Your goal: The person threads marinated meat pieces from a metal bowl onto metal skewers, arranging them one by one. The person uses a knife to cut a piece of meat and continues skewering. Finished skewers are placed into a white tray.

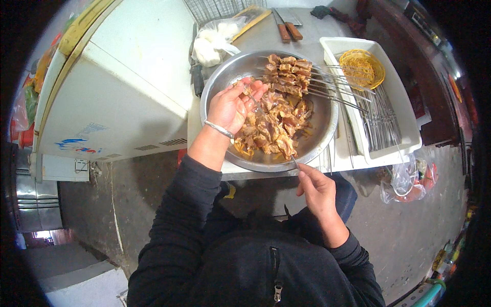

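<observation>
My right hand (316, 188) grips the lower end of a thin metal skewer (295, 162) at the near rim of a steel bowl (326, 130). Marinated meat (285, 146) is threaded low on this skewer, whose upper part reaches my left hand (232, 105). Over the bowl's left side, that hand is palm up, with a small piece of meat (240, 83) at its thumb and fingers, partly hidden. Loose meat pieces (264, 126) with yellowish strips fill the bowl's middle. Several loaded skewers (287, 75) rest across its far right side, bare ends pointing right.
A white plastic tub (412, 134) at right holds bare metal skewers (379, 119) and a yellow basket (381, 73). Behind the bowl lie a knife (283, 32), a cleaver (294, 30) and a plastic bag with white contents (209, 46). A white appliance (115, 107) stands left.
</observation>
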Action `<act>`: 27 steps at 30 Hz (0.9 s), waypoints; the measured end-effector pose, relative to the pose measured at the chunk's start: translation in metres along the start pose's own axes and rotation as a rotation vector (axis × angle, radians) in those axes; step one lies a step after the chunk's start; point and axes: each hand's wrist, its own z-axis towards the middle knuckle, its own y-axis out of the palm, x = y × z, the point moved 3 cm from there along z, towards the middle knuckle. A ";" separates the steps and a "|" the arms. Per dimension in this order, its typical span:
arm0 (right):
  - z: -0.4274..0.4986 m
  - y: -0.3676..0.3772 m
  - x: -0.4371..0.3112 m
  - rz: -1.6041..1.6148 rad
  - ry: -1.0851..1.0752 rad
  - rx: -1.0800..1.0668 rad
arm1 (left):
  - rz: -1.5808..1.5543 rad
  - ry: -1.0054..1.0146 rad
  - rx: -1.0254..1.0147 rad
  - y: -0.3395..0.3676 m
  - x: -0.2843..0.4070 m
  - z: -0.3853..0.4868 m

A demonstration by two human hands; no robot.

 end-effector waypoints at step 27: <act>-0.003 0.025 0.005 0.030 -0.137 0.110 | 0.143 -0.004 -0.065 0.014 -0.026 -0.006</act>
